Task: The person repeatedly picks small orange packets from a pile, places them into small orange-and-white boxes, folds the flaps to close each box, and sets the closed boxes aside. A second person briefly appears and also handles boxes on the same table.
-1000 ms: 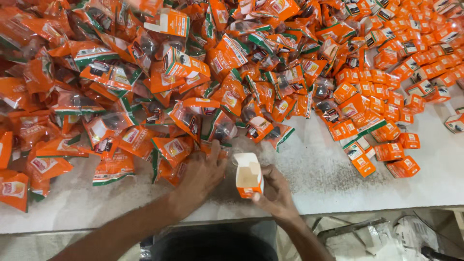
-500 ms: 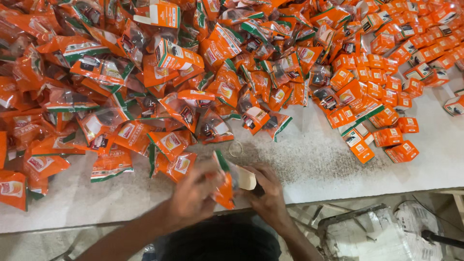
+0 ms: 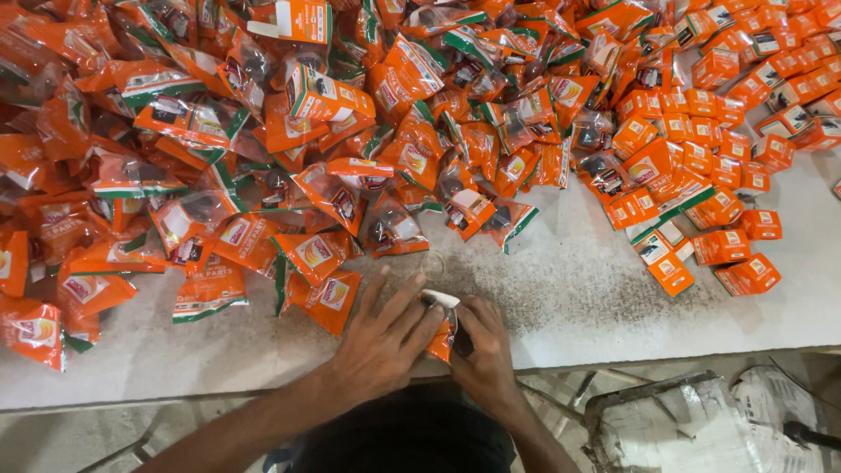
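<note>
Gripping a small orange carton [image 3: 442,337] at the near edge of the white worktable [image 3: 596,298], with the left hand [image 3: 381,337] laid over its left side, fingers [image 3: 412,302] stretched forward and pressed on the box's top. Clasping the same carton from the right with the right hand [image 3: 482,350], fingers curled round it and thumb tucked near the pale open flap [image 3: 438,298] that sticks out just beyond the fingertips. Showing only a sliver of orange card between the two palms; whether anything sits inside cannot be told. Lying just left of the left hand, an orange plastic pouch [image 3: 328,298] with a round logo, almost touching the little finger. Spreading beyond the grip and to its left, a deep heap of similar orange-and-green pouches [image 3: 263,131], each with a clear window over a dark part. Standing beyond the grip and well to its right, a crowd of closed small orange boxes [image 3: 727,114], the nearest few [image 3: 745,273] apart from the rest on bare tabletop. Sitting below the table edge, right of the right forearm, a crumpled whitish sack [image 3: 692,425].
</note>
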`<move>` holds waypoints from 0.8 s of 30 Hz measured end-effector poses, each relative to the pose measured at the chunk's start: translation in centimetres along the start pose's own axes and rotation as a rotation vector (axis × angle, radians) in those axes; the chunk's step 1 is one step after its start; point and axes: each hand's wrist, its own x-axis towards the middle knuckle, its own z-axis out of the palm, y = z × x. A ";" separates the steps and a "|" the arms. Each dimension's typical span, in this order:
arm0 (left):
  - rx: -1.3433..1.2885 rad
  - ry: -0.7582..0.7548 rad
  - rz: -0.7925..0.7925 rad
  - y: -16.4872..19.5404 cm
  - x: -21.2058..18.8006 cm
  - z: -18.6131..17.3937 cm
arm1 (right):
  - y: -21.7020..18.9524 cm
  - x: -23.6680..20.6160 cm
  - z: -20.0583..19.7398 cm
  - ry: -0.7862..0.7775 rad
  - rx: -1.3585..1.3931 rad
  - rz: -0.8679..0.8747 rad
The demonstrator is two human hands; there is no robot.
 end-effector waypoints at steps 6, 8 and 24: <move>-0.122 -0.037 -0.313 1.9 1.9 -0.2 | -0.6 0.2 -0.4 -0.005 0.027 -0.003; -0.191 -0.069 -0.358 2.0 2.4 0.1 | -0.7 0.0 -0.4 0.031 -0.001 -0.046; -0.730 -0.150 -0.808 -0.8 2.3 1.3 | -0.9 -1.1 0.5 0.165 0.163 0.030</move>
